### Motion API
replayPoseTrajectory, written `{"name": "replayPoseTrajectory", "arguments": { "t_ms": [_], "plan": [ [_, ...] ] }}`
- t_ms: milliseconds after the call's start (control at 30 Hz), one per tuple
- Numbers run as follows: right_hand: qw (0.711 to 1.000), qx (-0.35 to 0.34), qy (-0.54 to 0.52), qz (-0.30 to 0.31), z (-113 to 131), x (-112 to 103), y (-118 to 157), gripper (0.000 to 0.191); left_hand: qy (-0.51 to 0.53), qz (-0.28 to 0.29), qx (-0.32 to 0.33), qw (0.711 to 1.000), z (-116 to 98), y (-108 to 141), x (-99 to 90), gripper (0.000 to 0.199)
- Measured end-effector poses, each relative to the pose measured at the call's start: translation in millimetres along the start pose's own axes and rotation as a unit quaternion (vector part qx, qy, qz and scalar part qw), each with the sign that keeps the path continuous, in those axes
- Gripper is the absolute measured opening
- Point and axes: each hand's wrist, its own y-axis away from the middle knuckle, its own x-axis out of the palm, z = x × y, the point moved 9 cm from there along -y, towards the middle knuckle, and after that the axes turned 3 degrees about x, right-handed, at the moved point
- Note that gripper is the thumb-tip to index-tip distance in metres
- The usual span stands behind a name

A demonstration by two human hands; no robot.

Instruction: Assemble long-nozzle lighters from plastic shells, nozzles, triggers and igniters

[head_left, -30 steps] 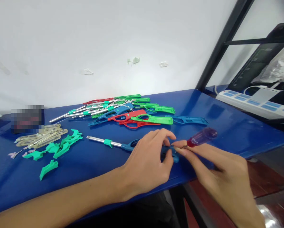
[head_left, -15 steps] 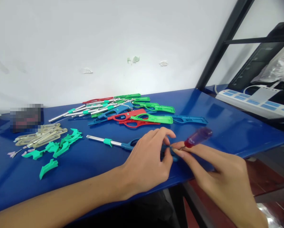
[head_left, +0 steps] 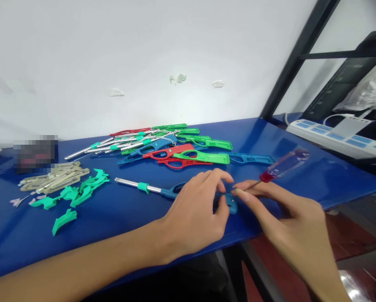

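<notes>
A blue long-necked lighter (head_left: pixel 171 192) lies on the blue table near its front edge, its metal tube pointing left with a green trigger piece (head_left: pixel 143 188) around it. My left hand (head_left: pixel 196 205) is closed over the handle and pins it down, hiding much of it. The handle's rounded end shows beyond my left thumb. My right hand (head_left: pixel 279 214) pinches the thin shaft of a screwdriver (head_left: pixel 284 165) between thumb and fingertips. Its clear handle with a red collar tilts up to the right. The screwdriver's tip is hidden at my fingers beside the lighter handle.
Behind lies a pile of lighter shells (head_left: pixel 188 155) in red, green and blue, with metal tubes. Green triggers (head_left: pixel 77 193) and clear yellowish fuel tanks (head_left: pixel 56 178) are heaped at left. A power strip (head_left: pixel 335 134) and a black rack post (head_left: pixel 298 58) stand at right.
The screwdriver has swung up and to the right, its handle now higher and tilted more. My right hand has drawn slightly away, uncovering the lighter handle's end. My left hand stays put.
</notes>
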Motion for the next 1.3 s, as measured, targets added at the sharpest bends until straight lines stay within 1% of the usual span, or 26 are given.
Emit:
{"name": "replayPoseTrajectory", "arguments": {
  "t_ms": [133,333,600,733,833,933,1067,1200,1300],
  "plan": [
    [1.0,0.003,-0.005,0.006,-1.4,2.9,1.1,0.009,0.001,0.001,0.002,1.0,0.2,0.2,0.1,0.029],
    [1.0,-0.003,-0.004,0.0,2.3,-0.4,0.7,0.01,-0.002,-0.001,0.003,1.0,0.5,-0.9,-1.0,0.029],
    [1.0,-0.001,-0.005,0.029,0.0,2.5,1.1,0.011,-0.004,0.0,0.002,1.0,-0.2,-1.4,-0.2,0.029],
    [1.0,0.0,-0.004,0.026,-1.9,4.1,0.1,0.011,0.012,-0.005,-0.002,1.0,-1.1,-0.2,-2.0,0.028],
    [1.0,0.005,-0.004,0.022,-3.8,5.9,-1.7,0.015,0.036,-0.019,0.011,0.999,-5.5,1.4,-6.4,0.03],
    [1.0,0.012,-0.01,0.027,-5.3,8.1,-5.1,0.017,0.053,-0.036,0.051,0.997,-14.3,2.5,-12.1,0.029],
    [0.999,0.013,-0.024,0.037,-5.5,10.7,-7.5,0.015,0.076,-0.063,0.1,0.99,-23.3,1.4,-17.9,0.016],
    [0.998,0.023,-0.027,0.046,-9.0,15.7,-5.5,0.015,0.118,-0.102,0.093,0.983,-18.7,-7.1,-19.3,0.01],
    [0.997,0.029,-0.026,0.06,-14.8,14.6,-8.1,0.013,0.144,-0.117,0.075,0.98,-12.6,-14.3,-17.1,0.013]
  ]
}}
